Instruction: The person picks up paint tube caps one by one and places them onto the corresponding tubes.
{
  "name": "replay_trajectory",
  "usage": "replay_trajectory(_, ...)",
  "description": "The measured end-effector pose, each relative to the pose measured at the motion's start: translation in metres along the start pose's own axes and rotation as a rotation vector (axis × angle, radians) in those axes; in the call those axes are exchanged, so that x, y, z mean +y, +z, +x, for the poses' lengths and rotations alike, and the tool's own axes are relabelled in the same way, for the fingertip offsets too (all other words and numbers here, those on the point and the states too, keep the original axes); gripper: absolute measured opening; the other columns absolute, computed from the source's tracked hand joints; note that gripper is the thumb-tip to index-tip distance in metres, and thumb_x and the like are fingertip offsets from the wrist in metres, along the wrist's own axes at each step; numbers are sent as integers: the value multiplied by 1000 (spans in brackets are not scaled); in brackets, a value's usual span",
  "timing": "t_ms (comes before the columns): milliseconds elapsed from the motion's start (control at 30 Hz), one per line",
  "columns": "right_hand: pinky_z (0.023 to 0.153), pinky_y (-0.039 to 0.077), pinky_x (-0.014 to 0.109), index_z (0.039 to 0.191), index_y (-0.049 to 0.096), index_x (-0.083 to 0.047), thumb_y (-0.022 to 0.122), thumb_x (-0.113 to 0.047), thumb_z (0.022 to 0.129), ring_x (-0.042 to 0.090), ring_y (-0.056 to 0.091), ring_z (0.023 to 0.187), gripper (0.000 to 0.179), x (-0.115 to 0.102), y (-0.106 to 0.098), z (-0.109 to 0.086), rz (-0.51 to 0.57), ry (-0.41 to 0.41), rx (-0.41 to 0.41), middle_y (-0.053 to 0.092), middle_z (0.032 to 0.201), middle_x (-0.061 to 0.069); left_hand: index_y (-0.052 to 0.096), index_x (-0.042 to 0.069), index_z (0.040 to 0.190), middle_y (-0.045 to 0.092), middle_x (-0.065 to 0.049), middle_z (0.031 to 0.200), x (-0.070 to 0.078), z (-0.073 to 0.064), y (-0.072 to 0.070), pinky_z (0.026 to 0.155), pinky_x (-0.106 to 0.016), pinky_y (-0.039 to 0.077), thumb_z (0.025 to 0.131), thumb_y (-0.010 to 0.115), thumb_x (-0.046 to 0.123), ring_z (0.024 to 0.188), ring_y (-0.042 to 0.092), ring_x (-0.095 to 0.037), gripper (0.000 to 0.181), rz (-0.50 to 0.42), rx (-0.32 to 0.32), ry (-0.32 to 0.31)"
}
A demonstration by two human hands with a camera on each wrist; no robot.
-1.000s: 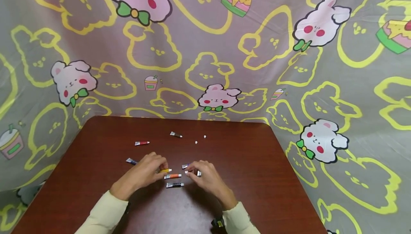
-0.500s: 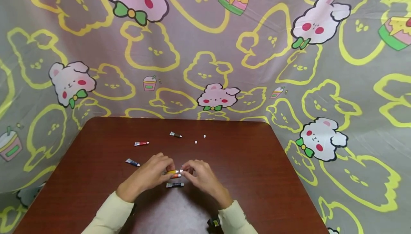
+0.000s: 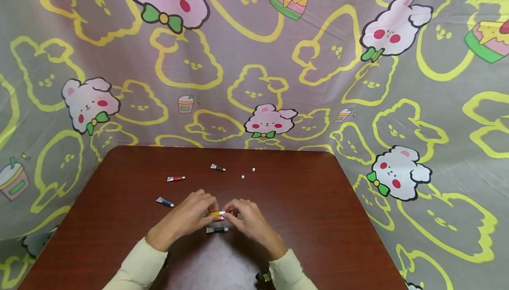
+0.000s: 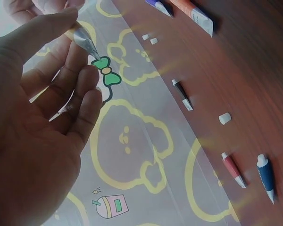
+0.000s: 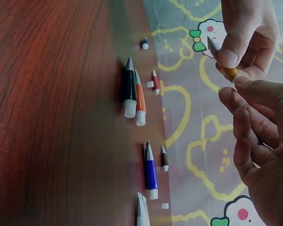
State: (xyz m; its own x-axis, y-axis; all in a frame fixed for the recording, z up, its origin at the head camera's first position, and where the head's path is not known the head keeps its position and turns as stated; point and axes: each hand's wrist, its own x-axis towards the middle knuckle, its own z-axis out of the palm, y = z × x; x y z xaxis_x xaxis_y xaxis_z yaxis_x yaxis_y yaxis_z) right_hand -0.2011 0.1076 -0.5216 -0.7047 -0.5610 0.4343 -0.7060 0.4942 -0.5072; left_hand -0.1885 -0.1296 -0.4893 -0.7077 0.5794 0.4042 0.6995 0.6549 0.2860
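Observation:
My left hand (image 3: 191,215) pinches a yellow paint tube (image 3: 215,213) between thumb and fingers, just above the table. In the left wrist view, the tube's silver crimped end (image 4: 86,42) juts out past the thumb. Thumb and forefinger of my right hand (image 3: 251,221) pinch the small white cap at the tube's front end; the fingertips hide most of it. Below the yellow tube lies an orange paint tube (image 3: 219,219), partly covered. Closer to me is a black paint tube (image 3: 216,230).
Blue (image 3: 165,201), red (image 3: 176,178) and brown (image 3: 218,167) tubes lie farther left and back. Two loose white caps (image 3: 243,177) sit toward the back. The right wrist view also shows a purple tube (image 5: 151,174) and a white-silver tube (image 5: 142,212). Patterned cloth (image 3: 214,117) hangs around the table.
My left hand has moved right with the yellow tube, and my right hand slightly left. The cap in the right fingers, apart from the tube before, is now at its front end.

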Motion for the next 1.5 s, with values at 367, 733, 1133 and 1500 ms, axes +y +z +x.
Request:
replay_trajectory(367, 80, 56, 24, 108, 75, -13, 74, -21, 104, 5, 66, 85, 9, 1, 1, 2, 30, -7, -9, 77, 97, -3, 67, 18, 90, 66, 9, 84, 0, 2, -4, 79, -35, 47, 84, 93, 17, 85, 55, -10, 27, 10, -5, 10)
replay_trajectory(733, 82, 56, 25, 106, 74, -13, 69, -21, 108, 3, 65, 86, 9, 2, 1, 2, 29, -25, -13, 76, 97, -3, 66, 19, 89, 65, 10, 83, 1, 5, -3, 76, -32, 45, 84, 94, 18, 84, 51, -9, 28, 1, -17, 8)
replay_trajectory(1133, 61, 32, 15, 74, 53, -16, 61, -21, 112, 0, 38, 62, 39, -1, 1, 4, -52, 14, 53, 42, 67, -13, 67, 18, 93, 66, 10, 88, 4, 7, -2, 81, -35, 47, 85, 94, 19, 88, 54, -9, 28, -12, 21, 29)
replay_trajectory(1500, 72, 59, 27, 119, 72, -8, 79, -21, 101, 5, 65, 81, 23, -2, 0, 1, 141, 67, 84, 74, 94, 0, 69, 17, 94, 68, 9, 88, 2, 7, 0, 81, -35, 48, 84, 95, 18, 88, 56, -10, 28, -6, 66, 41)
